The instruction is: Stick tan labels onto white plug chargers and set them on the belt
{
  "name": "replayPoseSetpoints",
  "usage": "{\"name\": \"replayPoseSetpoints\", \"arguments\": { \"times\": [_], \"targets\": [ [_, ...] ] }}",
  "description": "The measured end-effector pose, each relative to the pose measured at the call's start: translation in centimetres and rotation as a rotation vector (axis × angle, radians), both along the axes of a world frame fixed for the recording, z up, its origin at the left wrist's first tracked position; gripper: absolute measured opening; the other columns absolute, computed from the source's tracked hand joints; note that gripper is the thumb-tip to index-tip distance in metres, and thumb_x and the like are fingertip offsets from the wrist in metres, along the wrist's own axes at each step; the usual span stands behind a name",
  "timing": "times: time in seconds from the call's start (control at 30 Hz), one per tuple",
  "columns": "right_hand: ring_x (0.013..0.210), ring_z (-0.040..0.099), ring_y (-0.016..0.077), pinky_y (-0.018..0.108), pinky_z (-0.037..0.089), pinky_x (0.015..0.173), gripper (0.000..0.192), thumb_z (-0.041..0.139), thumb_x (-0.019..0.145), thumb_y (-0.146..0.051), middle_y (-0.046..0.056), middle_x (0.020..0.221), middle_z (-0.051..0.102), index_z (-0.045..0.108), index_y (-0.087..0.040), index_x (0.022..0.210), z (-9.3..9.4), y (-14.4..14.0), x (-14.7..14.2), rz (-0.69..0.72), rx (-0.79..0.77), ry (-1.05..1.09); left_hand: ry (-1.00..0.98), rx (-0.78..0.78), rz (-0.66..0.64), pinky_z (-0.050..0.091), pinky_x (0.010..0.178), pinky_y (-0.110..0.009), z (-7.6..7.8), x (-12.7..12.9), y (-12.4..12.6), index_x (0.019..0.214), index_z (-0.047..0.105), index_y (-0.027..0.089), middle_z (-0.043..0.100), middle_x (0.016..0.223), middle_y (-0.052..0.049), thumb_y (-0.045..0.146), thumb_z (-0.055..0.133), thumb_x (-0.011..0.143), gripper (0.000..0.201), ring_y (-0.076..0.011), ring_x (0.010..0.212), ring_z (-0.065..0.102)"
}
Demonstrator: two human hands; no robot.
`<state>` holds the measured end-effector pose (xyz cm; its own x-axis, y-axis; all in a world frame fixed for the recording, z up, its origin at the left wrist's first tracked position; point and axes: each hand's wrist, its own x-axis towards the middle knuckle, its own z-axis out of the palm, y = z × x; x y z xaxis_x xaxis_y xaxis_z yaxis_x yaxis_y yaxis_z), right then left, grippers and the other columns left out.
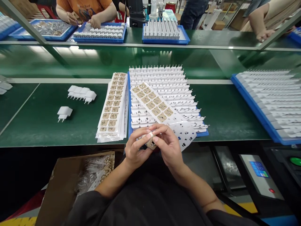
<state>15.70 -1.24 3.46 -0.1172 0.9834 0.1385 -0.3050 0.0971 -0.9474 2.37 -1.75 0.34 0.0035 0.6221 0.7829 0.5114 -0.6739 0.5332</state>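
My left hand (138, 147) and my right hand (168, 146) come together at the bench edge, both closed on one small white plug charger. A tan sticker (151, 144) with dark cut-outs covers the charger's face towards me; my right thumb touches it. Just beyond my fingers, a partly used sheet of tan stickers (152, 102) lies slantwise over rows of white plug chargers (160, 75) in a blue tray (202, 134). The sheet's near end is bare white backing with holes. To the left lies a stack of full sticker sheets (111, 106).
Loose white chargers (81, 93) lie on the green bench (35, 125) at left. Another loaded blue tray (258, 110) is at right. Below stands a cardboard box (63, 185) with plastic scraps. Beyond the belt (98, 62), a person in orange (84, 9) works over trays.
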Motion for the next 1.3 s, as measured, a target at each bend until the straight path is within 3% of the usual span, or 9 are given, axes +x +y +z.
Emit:
{"name": "replayPoseSetpoints", "arguments": {
  "times": [0.37,0.57,0.67,0.77,0.87,0.93,1.03,1.2,1.3],
  "targets": [
    [0.111,0.068,0.0231,0.043,0.055,0.101,0.003,0.068,0.090,-0.026,0.004,0.103,0.072,0.070,-0.027,0.088,-0.2,-0.2,0.0,-0.012,-0.004,0.094,-0.024,0.113,-0.016,0.065,0.093,-0.044,-0.7,0.2,0.3,0.120,0.059,0.029,0.067,0.115,-0.003,0.013,0.078,0.083,0.044,-0.0223,0.112,0.071],
    [0.112,0.068,0.0227,0.040,0.056,0.098,0.015,0.065,0.093,-0.025,0.005,0.113,0.073,0.072,-0.028,0.106,0.4,0.4,1.7,0.120,0.054,-0.088,-0.065,0.026,-0.074,0.066,0.089,-0.038,-0.1,-0.6,0.0,0.125,0.058,0.025,0.069,0.117,-0.006,0.013,0.081,0.081,0.051,-0.0207,0.108,0.073],
    [0.109,0.068,0.0226,0.041,0.055,0.097,0.012,0.066,0.095,-0.023,0.006,0.112,0.073,0.070,-0.027,0.105,1.3,1.1,2.1,0.047,0.232,-0.335,-0.082,-0.013,-0.090,0.065,0.090,-0.036,-0.2,-0.7,-0.2,0.125,0.059,0.024,0.070,0.116,-0.007,0.013,0.082,0.079,0.052,-0.0208,0.107,0.073],
    [0.105,0.066,0.0234,0.042,0.054,0.094,0.010,0.066,0.093,-0.016,0.007,0.108,0.072,0.069,-0.025,0.095,1.8,1.5,2.3,-0.045,0.553,-0.543,-0.139,-0.139,-0.098,0.063,0.091,-0.036,-0.5,-0.8,-0.5,0.123,0.061,0.024,0.072,0.113,-0.008,0.017,0.082,0.080,0.049,-0.0218,0.106,0.072],
    [0.095,0.067,0.0231,0.041,0.056,0.086,0.008,0.065,0.094,-0.018,0.006,0.098,0.072,0.066,-0.025,0.096,1.8,1.5,2.6,-0.005,0.721,-0.510,-0.282,-0.303,-0.093,0.063,0.089,-0.035,-0.9,-1.4,-0.6,0.121,0.062,0.023,0.072,0.113,-0.009,0.022,0.080,0.082,0.043,-0.0228,0.107,0.072],
    [0.089,0.067,0.0212,0.037,0.057,0.079,0.007,0.063,0.095,-0.019,0.005,0.093,0.070,0.064,-0.025,0.097,1.6,1.6,2.8,-0.016,0.647,-0.483,-0.362,-0.389,-0.040,0.063,0.087,-0.034,-1.2,-2.5,-0.6,0.120,0.063,0.022,0.071,0.114,-0.009,0.023,0.081,0.081,0.042,-0.0227,0.105,0.073],
    [0.082,0.067,0.0182,0.031,0.055,0.071,0.011,0.059,0.098,-0.014,0.004,0.091,0.071,0.064,-0.024,0.099,1.2,2.0,2.4,-0.069,0.554,-0.665,-0.399,-0.459,0.107,0.063,0.085,-0.033,-1.6,-4.9,-0.6,0.117,0.066,0.021,0.072,0.110,-0.008,0.027,0.083,0.079,0.042,-0.0225,0.101,0.073],
    [0.087,0.073,0.0204,0.030,0.056,0.074,0.019,0.050,0.102,-0.013,0.007,0.097,0.076,0.065,-0.022,0.108,-0.4,2.7,0.0,-0.041,0.648,-1.047,-0.426,-0.510,0.338,0.062,0.087,-0.034,-2.0,-9.3,-0.9,0.117,0.067,0.020,0.073,0.112,-0.009,0.036,0.083,0.077,0.047,-0.0230,0.103,0.073],
    [0.077,0.073,0.0215,0.030,0.052,0.061,0.021,0.048,0.101,-0.011,0.008,0.097,0.077,0.067,-0.019,0.106,-1.6,2.7,-1.2,0.015,0.637,-1.252,-0.372,-0.543,0.450,0.061,0.086,-0.033,-2.1,-11.1,-1.1,0.117,0.068,0.020,0.073,0.112,-0.009,0.040,0.082,0.076,0.047,-0.0221,0.102,0.071]
  ]
}}
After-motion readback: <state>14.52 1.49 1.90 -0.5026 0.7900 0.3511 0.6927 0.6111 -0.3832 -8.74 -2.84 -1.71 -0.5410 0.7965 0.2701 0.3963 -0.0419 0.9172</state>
